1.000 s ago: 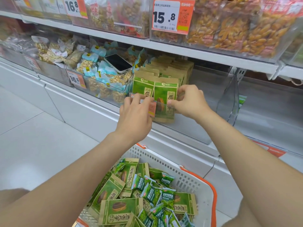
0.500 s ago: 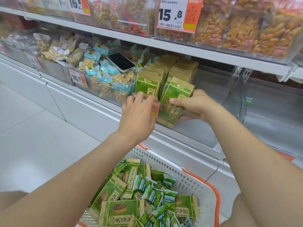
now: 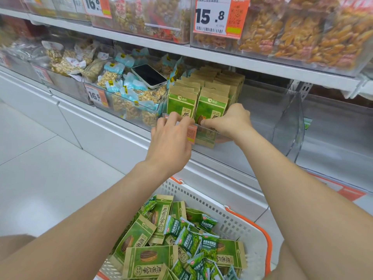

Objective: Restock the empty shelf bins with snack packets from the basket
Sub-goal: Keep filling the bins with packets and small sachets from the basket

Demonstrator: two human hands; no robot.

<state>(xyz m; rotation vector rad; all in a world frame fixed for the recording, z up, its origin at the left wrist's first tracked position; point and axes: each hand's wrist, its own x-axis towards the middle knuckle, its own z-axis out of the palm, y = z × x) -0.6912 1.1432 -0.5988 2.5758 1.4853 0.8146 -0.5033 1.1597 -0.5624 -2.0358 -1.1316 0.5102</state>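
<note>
Two rows of green-and-kraft seed packets stand in a clear shelf bin (image 3: 254, 126). My right hand (image 3: 228, 120) reaches into the bin and pinches the front packet of the right row (image 3: 212, 106), which stands upright. My left hand (image 3: 171, 138) has its fingers curled over the bin's front rim, against the front packet of the left row (image 3: 181, 102). Below my arms sits a white basket with an orange rim (image 3: 232, 219); it holds several more seed packets (image 3: 149, 257) and small green pea packets (image 3: 209, 246).
A phone (image 3: 149, 76) lies on bagged nuts in the bin to the left. The right part of the clear bin, up to a clear divider (image 3: 288, 122), is bare, as is the bin beyond it. Full bins with price tags line the upper shelf (image 3: 262, 63).
The right front packet, tilted half a second ago, now stands upright in line with its row. My right hand has dropped lower with it. My left hand has stayed at the rim.
</note>
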